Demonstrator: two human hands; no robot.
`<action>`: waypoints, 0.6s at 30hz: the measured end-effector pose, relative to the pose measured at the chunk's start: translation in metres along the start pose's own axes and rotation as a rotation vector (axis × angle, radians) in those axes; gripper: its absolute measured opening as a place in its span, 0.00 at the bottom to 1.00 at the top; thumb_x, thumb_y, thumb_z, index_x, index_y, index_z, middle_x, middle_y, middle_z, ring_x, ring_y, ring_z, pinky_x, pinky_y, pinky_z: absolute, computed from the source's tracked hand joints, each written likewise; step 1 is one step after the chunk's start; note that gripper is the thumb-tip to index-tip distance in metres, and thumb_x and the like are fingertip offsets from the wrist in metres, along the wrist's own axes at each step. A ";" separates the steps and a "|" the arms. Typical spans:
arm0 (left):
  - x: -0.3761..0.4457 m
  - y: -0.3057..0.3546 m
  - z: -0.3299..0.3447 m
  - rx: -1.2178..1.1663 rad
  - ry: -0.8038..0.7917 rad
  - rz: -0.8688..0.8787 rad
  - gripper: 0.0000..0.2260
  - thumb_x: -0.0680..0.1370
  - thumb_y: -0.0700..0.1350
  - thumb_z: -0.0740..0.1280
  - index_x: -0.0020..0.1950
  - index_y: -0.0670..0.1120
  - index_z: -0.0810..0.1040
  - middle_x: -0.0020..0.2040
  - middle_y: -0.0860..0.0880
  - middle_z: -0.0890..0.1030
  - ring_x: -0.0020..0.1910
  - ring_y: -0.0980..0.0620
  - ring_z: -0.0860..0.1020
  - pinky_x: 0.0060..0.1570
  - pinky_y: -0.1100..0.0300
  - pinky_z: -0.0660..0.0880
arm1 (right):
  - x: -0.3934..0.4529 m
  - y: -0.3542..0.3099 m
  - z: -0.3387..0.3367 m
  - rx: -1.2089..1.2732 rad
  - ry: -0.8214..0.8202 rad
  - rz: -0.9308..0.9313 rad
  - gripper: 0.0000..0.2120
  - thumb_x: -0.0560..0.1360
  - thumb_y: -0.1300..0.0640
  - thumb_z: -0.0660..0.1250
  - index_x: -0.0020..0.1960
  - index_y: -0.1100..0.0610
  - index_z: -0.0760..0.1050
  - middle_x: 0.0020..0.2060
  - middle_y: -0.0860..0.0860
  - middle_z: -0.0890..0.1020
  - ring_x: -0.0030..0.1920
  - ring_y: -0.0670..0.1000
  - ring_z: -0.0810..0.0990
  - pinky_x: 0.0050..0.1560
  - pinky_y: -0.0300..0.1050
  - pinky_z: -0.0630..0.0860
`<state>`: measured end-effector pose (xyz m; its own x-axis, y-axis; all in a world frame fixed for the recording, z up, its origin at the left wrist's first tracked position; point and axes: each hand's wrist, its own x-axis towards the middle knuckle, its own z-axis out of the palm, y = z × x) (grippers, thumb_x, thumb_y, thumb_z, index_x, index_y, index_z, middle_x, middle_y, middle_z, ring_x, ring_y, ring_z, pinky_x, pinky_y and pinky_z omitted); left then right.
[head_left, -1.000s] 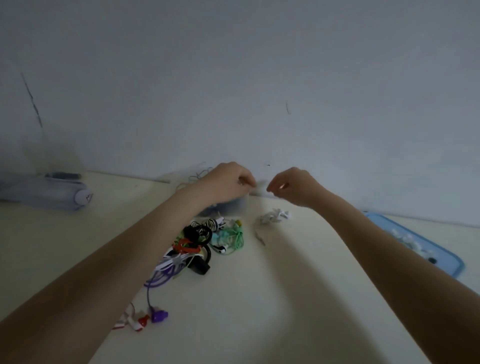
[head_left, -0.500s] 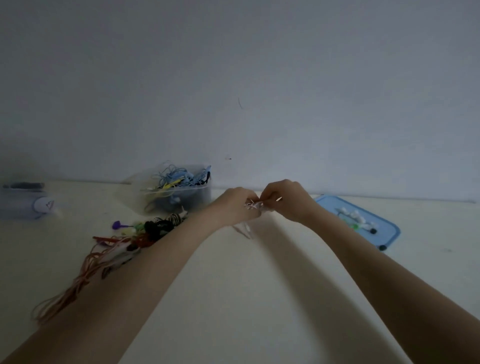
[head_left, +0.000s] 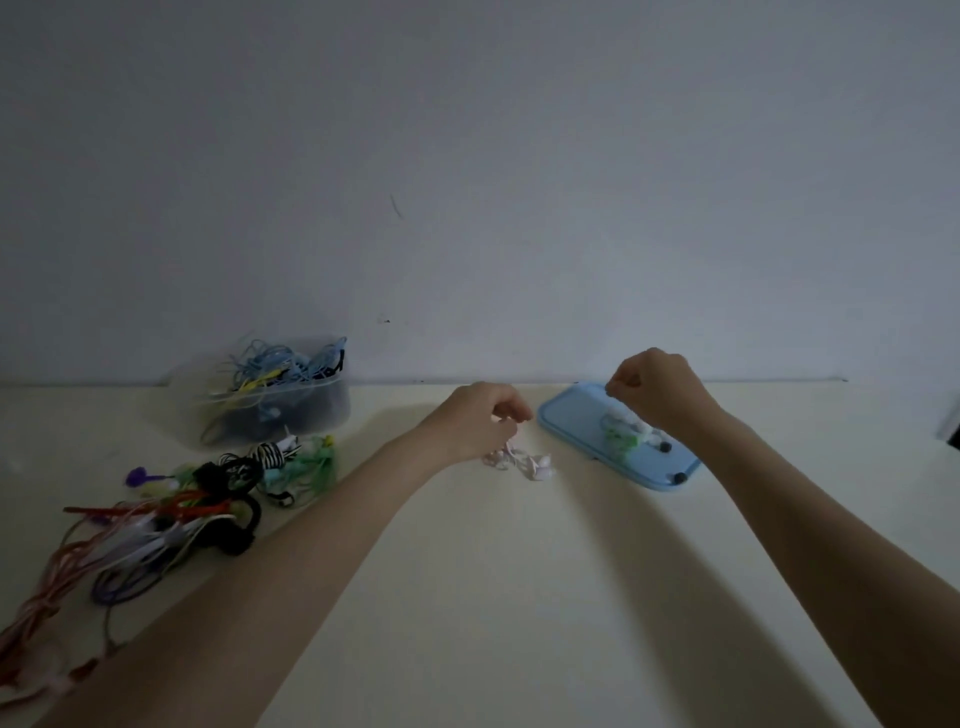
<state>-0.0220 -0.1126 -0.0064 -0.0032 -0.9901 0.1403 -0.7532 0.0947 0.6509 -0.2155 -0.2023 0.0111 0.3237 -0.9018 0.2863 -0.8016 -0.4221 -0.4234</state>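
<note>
The left grip (head_left: 483, 423) was positioned above the middle of the bench (head_left: 493, 597), with its fingers curled downward. It was clamped on a strand of the white earphone bundle (head_left: 535, 465). The bundle lay on the bench directly below and slightly to the right of the left fingertips, and one strand rose from it into the pinch.

The right grip (head_left: 657, 392) was raised well apart from the bundle, further right and higher, over the far edge of the blue lid (head_left: 571, 421). Its thumb and fingers were pressed together. Whether a thin strand ran between them could not be told.

The bundle lay between the two grips and much nearer the left one. It was just beside the near-left corner of the lid without touching it.

Small white and green items (head_left: 623, 434) lay on the lid, partly hidden by the right wrist. A clear tub (head_left: 322, 410) filled with tangled cables stood at the far left, against the wall (head_left: 467, 182). A pile of loose coloured cables (head_left: 171, 519) lay in front of the tub, beside the left forearm.
</note>
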 end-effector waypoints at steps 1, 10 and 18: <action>0.000 0.003 0.003 -0.003 0.017 0.001 0.12 0.75 0.36 0.61 0.54 0.46 0.79 0.51 0.49 0.81 0.54 0.52 0.78 0.55 0.60 0.73 | 0.001 0.004 0.001 -0.004 -0.001 0.013 0.09 0.75 0.61 0.64 0.46 0.67 0.80 0.43 0.61 0.83 0.45 0.59 0.80 0.44 0.46 0.74; 0.001 0.020 0.022 0.255 -0.127 0.015 0.08 0.74 0.45 0.67 0.52 0.48 0.82 0.44 0.54 0.82 0.48 0.56 0.78 0.54 0.61 0.72 | 0.007 0.015 0.020 -0.071 -0.039 0.044 0.06 0.72 0.63 0.67 0.47 0.59 0.81 0.45 0.58 0.82 0.46 0.57 0.80 0.43 0.46 0.75; 0.001 0.009 0.023 -0.135 0.041 0.040 0.03 0.73 0.40 0.70 0.44 0.47 0.81 0.37 0.56 0.79 0.32 0.65 0.76 0.31 0.74 0.70 | 0.007 0.013 0.025 -0.059 0.033 0.067 0.07 0.72 0.65 0.62 0.43 0.59 0.78 0.41 0.57 0.81 0.40 0.55 0.77 0.36 0.44 0.70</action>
<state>-0.0440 -0.1154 -0.0181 -0.0022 -0.9804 0.1970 -0.6579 0.1498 0.7381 -0.2116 -0.2168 -0.0137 0.2523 -0.9238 0.2880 -0.8495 -0.3540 -0.3912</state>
